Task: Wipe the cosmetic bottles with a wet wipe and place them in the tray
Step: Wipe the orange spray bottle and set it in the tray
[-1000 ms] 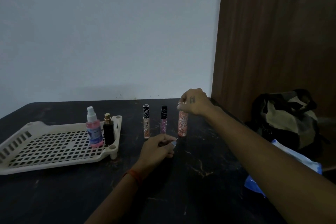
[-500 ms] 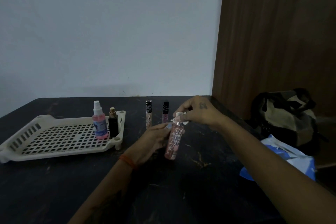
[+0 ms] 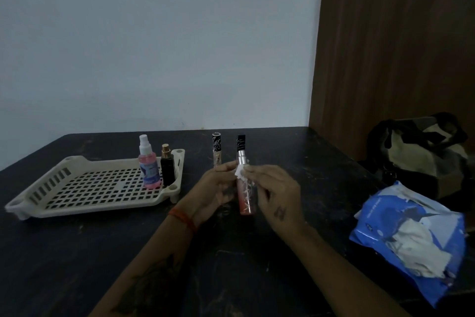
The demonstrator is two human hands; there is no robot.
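A pink cosmetic bottle (image 3: 246,198) with a silver top is held upright above the dark table, between both hands. My right hand (image 3: 276,194) grips its upper body from the right. My left hand (image 3: 217,188) pinches a small white wet wipe (image 3: 240,171) against the bottle's neck. The cream slotted tray (image 3: 84,210) lies to the left. A pink spray bottle (image 3: 148,166) and a black bottle (image 3: 167,167) stand in its far right corner. Two slim tubes (image 3: 217,149) (image 3: 241,142) stand on the table behind my hands.
A blue pack of wet wipes (image 3: 401,216) lies open at the table's right edge, with a wipe sticking out. A beige and black bag (image 3: 421,152) sits beyond that edge by a brown wooden panel (image 3: 385,46).
My right hand lifted the pink bottle from beside the tubes and brought it toward me. Both hands closed in on it, and the wipe came up to its neck.
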